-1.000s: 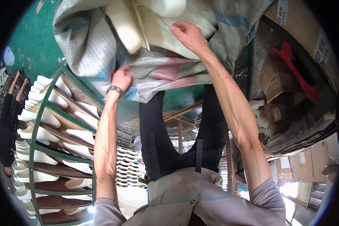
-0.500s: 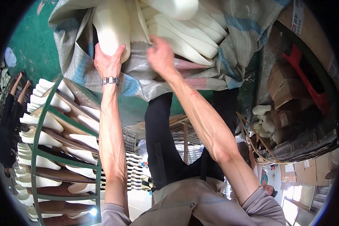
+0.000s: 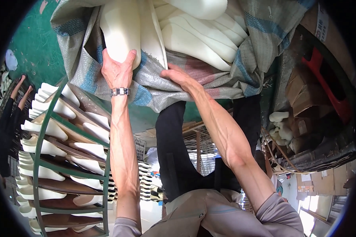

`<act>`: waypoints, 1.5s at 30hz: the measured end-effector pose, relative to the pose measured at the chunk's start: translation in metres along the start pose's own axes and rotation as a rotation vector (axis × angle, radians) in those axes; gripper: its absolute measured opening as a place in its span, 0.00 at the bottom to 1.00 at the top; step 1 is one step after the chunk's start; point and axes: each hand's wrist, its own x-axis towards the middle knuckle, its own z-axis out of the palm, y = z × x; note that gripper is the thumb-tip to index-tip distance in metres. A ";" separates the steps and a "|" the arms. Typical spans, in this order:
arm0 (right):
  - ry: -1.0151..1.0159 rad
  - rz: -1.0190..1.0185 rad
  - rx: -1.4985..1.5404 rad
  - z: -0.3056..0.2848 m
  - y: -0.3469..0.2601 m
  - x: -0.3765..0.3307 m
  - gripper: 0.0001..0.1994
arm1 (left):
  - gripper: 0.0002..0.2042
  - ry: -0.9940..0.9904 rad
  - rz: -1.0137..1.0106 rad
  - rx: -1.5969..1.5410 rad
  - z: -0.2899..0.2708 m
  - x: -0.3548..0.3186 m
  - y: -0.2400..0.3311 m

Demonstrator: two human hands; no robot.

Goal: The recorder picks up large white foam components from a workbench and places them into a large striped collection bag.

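A grey woven sack (image 3: 158, 94) with blue and pink stripes lies in front of me, its mouth folded back around several cream-white insole-shaped pieces (image 3: 201, 41). My left hand (image 3: 116, 73) is closed round the near end of a cream insole (image 3: 120, 31) at the left of the sack; whether more pieces lie under it is hidden. Beside it, another insole (image 3: 157, 35) stands on edge. My right hand (image 3: 180, 78) has its thumb and fingers closed at that insole's near tip. Further right, overlapping insoles lie inside the sack.
A green-framed rack (image 3: 37, 158) to the left carries rows of white curved pieces on brown shelves. Cardboard boxes (image 3: 304, 94) and a red plastic object (image 3: 324, 79) stand at the right. Another person's arms (image 3: 21, 96) show at the far left, near the green floor (image 3: 35, 51).
My right hand has moved slightly down and right, now closed at the tip of the edge-on insole. That insole leans farther toward me. My left hand stays on its insole.
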 end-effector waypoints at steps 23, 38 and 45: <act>-0.029 0.324 0.224 -0.006 0.031 -0.101 0.26 | 0.25 -0.005 -0.154 -0.106 -0.052 -0.123 0.077; 0.408 0.161 0.751 -0.059 0.034 -0.114 0.18 | 0.26 0.027 -0.180 -0.013 -0.042 -0.140 0.049; 0.525 0.134 0.474 -0.071 0.006 -0.126 0.17 | 0.26 -0.044 -0.171 -0.072 -0.064 -0.158 0.082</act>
